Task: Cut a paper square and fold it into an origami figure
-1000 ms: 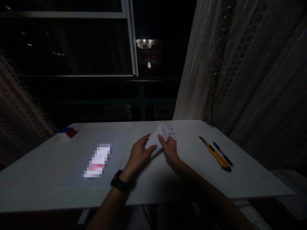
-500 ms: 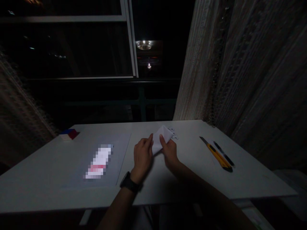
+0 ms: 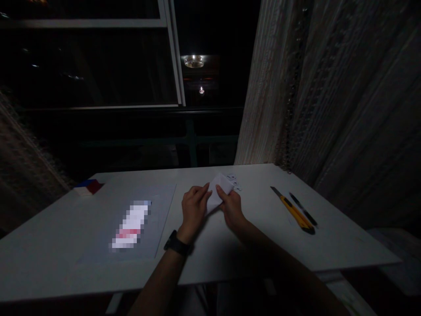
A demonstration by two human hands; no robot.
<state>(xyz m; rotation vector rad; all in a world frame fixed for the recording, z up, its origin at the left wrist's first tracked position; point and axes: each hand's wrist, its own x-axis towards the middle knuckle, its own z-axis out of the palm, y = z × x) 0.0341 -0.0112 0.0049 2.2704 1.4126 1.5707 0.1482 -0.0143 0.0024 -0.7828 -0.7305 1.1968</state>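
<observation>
Between my hands is a folded piece of white paper [image 3: 216, 186], tilted up above the table with a pointed top. My left hand [image 3: 194, 206], with a dark watch on its wrist, pinches the paper's left edge between thumb and fingers. My right hand [image 3: 232, 206] grips the right side, its thumb pressed on the near face and its fingers hidden behind. Just behind the paper, partly covered by it, lie small white paper pieces with dark marks [image 3: 235, 181].
On the white table [image 3: 256, 259], a yellow utility knife [image 3: 294, 213] with its blade out and a black pen [image 3: 303, 209] lie to the right. Leftward, a lit, blurred-out screen [image 3: 130, 224] rests on a paper sheet [image 3: 161, 224]. A coloured cube [image 3: 88, 187] sits at the far left.
The view has shifted slightly, so the table things appear a little further left. My left thumb now shows against the paper's face; both hands keep hold of it.
</observation>
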